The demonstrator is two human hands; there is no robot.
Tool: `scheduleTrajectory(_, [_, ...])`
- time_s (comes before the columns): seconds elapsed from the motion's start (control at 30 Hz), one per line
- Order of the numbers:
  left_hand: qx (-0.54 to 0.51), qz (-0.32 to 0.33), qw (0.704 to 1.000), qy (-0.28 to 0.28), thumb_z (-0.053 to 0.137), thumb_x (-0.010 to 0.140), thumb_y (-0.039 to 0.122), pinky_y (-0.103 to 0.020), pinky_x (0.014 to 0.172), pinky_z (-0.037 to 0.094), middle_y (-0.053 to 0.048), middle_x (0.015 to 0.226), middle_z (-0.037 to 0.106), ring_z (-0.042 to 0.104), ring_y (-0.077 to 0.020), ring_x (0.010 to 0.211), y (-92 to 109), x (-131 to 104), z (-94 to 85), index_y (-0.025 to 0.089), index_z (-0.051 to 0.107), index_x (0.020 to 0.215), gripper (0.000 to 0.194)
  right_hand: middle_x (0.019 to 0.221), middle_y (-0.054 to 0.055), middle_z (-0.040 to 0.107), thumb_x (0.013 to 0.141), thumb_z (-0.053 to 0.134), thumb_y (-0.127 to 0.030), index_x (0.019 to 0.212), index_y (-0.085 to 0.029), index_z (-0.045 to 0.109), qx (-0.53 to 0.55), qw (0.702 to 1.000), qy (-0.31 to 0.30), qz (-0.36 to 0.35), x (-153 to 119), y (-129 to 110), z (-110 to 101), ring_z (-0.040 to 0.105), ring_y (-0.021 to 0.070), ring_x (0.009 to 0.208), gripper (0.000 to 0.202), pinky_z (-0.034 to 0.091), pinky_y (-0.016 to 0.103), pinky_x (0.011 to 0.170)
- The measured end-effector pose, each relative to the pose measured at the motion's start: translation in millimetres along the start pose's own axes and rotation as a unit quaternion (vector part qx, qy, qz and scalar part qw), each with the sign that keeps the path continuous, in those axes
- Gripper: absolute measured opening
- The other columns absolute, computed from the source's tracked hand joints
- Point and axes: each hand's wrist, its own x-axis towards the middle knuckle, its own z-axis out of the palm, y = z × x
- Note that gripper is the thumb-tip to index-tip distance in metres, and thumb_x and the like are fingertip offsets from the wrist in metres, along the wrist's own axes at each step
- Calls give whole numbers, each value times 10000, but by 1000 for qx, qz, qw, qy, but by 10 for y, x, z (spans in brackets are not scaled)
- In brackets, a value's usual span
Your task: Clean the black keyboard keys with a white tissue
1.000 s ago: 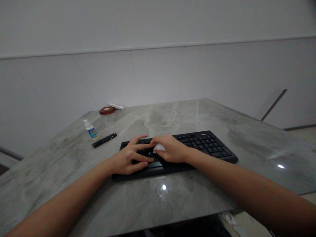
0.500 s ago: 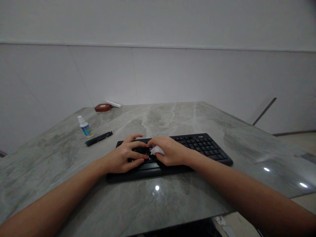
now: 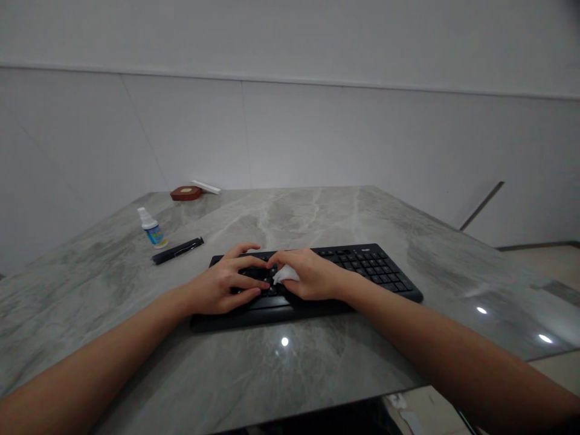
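A black keyboard (image 3: 376,266) lies on the grey marbled table, slightly turned, its number pad to the right. Over its left half my left hand (image 3: 229,281) rests with fingers spread on the keys. My right hand (image 3: 310,275) is closed on a crumpled white tissue (image 3: 286,274), pressed against keys near the middle, close to my left fingertips. The keys beneath both hands are partly hidden.
Left of the keyboard lies a black pen-like object (image 3: 177,250), beside a small white-capped spray bottle (image 3: 152,228) standing upright. Farther back are a reddish-brown case (image 3: 186,193) and a white flat item (image 3: 206,186). A dark, glossy-edged object (image 3: 335,420) sits at the table's near edge.
The whole view has shifted slightly. Both hands stay at nearly the same spot on the keyboard, and the tissue remains in my right hand.
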Motion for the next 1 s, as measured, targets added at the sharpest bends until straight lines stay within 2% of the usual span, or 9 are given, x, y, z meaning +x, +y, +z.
scheduleTrajectory(0.13, [-9,-6,1000,-6,544,911,187,-542,1078,352,-75,1248,576,364,-312,1309,-3,1,-8,256,716,1085,254,1049,67,680,726,586,-52,1135,-171,575,-3,1000,-11,-7,2,-14,1,630,202,961,426,463,323,862])
scheduleTrajectory(0.47, [-15,-16,1000,-16,554,898,163,-532,1075,365,-74,1246,575,350,-314,1315,16,9,-24,253,709,1093,265,1042,61,686,741,587,-73,1097,-179,595,16,999,17,-22,3,-25,90,641,199,965,372,473,315,859])
scheduleTrajectory(0.6, [-7,-10,1000,-18,548,897,153,-552,1101,325,-82,1232,575,387,-304,1290,14,7,-23,240,713,1070,255,1033,58,688,739,594,-74,1082,-177,600,18,999,23,-27,16,-34,90,644,195,953,358,473,308,861])
scheduleTrajectory(0.73, [-5,-10,1000,-13,550,898,157,-537,1087,349,-79,1238,570,368,-307,1299,13,4,-22,245,710,1073,253,1002,51,694,745,595,-80,1066,-182,607,13,1000,25,-14,29,-26,104,651,194,923,337,479,305,845])
scheduleTrajectory(0.87, [-10,-14,1000,-11,550,896,157,-527,1112,327,-78,1190,596,417,-289,1265,20,-2,-23,231,727,1011,223,1016,48,692,778,602,-102,1042,-187,613,16,999,47,-16,57,-27,175,645,191,957,277,468,304,877])
scheduleTrajectory(1.0, [-12,-19,1000,0,567,884,154,-498,1069,393,-82,1201,584,395,-305,1282,25,-8,-27,246,719,1052,244,1047,48,687,809,600,-134,1066,-190,607,19,997,72,12,68,-37,194,635,189,987,264,461,312,897])
